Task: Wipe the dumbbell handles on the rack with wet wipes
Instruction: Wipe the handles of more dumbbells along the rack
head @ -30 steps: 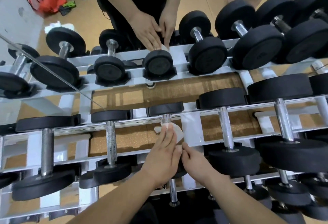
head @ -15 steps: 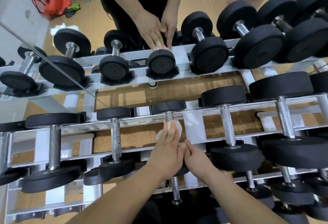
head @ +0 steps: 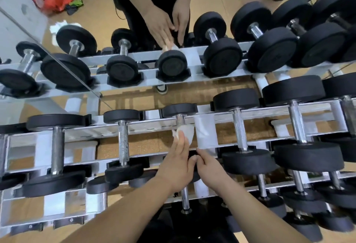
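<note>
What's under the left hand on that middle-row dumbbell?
A white wipe, pressed onto the dumbbell handle by the left hand. Bare handle shows above the wipe; the stretch beneath wipe and hand is covered.

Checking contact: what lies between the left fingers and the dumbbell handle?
A white wet wipe, pressed by the left hand onto the dumbbell handle; the head view shows it.
</note>
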Demonstrator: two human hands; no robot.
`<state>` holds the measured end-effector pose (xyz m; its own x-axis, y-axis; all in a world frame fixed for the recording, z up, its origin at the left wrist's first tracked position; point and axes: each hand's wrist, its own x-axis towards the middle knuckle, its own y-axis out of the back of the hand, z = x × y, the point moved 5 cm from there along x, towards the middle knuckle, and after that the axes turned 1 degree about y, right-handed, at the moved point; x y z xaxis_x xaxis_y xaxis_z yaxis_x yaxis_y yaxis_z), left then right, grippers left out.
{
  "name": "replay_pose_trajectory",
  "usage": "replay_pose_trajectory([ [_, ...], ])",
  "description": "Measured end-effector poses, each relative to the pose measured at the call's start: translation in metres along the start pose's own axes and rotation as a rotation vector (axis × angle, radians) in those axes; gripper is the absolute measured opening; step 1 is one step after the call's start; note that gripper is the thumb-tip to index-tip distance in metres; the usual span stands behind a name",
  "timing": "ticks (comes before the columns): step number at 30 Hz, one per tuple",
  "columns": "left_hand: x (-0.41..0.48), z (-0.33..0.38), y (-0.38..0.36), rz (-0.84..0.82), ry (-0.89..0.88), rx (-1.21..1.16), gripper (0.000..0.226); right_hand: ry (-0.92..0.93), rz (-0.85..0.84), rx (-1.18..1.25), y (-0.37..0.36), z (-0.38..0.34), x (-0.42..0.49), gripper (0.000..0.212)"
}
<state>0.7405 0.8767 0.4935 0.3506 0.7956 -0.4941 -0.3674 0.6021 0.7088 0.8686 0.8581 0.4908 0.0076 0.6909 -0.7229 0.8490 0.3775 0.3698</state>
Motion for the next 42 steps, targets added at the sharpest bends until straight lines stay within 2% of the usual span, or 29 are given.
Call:
replay_pose_trajectory([
  [7, -0.013, 0.006, 0.0, -0.11, 0.168, -0.136, 0.067, 0.039, -0.095, 0.033, 0.004, 0.003, -0.015, 0.039],
  [9, 0.002, 0.014, 0.009, -0.06, 0.191, -0.099, 0.071, 0.063, -0.11, 0.027, 0.011, 0.005, -0.015, 0.043],
  [11, 0.02, 0.022, 0.017, 0.071, 0.177, -0.078, 0.071, 0.069, -0.135, 0.033, 0.017, 0.013, -0.009, 0.045],
  [13, 0.025, 0.025, 0.019, 0.21, 0.193, -0.126, 0.073, 0.05, -0.154, 0.05, 0.02, 0.017, -0.008, 0.041],
  [15, 0.016, 0.029, 0.012, 0.261, 0.22, -0.144, 0.07, 0.033, -0.131, 0.093, 0.025, 0.023, -0.005, 0.038],
  [19, -0.013, 0.034, -0.002, 0.141, 0.32, 0.025, 0.052, 0.039, -0.12, 0.107, 0.029, 0.035, -0.013, 0.04],
  [23, -0.032, 0.039, 0.001, 0.117, 0.384, 0.101, 0.039, 0.05, -0.094, 0.186, 0.038, 0.042, -0.037, 0.036],
  [26, -0.037, 0.047, 0.016, 0.104, 0.349, 0.082, 0.027, 0.034, -0.089, 0.281, 0.045, 0.043, -0.048, 0.029],
  [28, -0.039, 0.053, 0.025, 0.164, 0.303, -0.041, 0.016, 0.025, -0.097, 0.317, 0.056, 0.036, -0.058, 0.026],
  [30, -0.043, 0.057, 0.033, 0.273, 0.309, -0.321, 0.006, 0.021, -0.074, 0.314, 0.071, 0.027, -0.067, 0.026],
  [32, -0.051, 0.067, 0.043, 0.379, 0.309, -0.6, 0.027, 0.022, -0.055, 0.351, 0.084, 0.015, -0.076, 0.024],
  [34, -0.061, 0.085, 0.049, 0.407, 0.279, -0.869, 0.045, 0.043, -0.077, 0.408, 0.095, 0.001, -0.086, 0.022],
  [37, -0.076, 0.107, 0.049, 0.395, 0.273, -1.127, 0.055, 0.064, -0.114, 0.465, 0.105, -0.016, -0.102, 0.024],
  [39, -0.082, 0.112, 0.044, 0.36, 0.272, -1.223, 0.042, 0.046, -0.131, 0.538, 0.107, -0.019, -0.108, 0.022],
  [42, -0.085, 0.116, 0.043, 0.251, 0.24, -1.414, 0.019, 0.018, -0.232, 0.716, 0.104, -0.018, -0.113, 0.038],
])
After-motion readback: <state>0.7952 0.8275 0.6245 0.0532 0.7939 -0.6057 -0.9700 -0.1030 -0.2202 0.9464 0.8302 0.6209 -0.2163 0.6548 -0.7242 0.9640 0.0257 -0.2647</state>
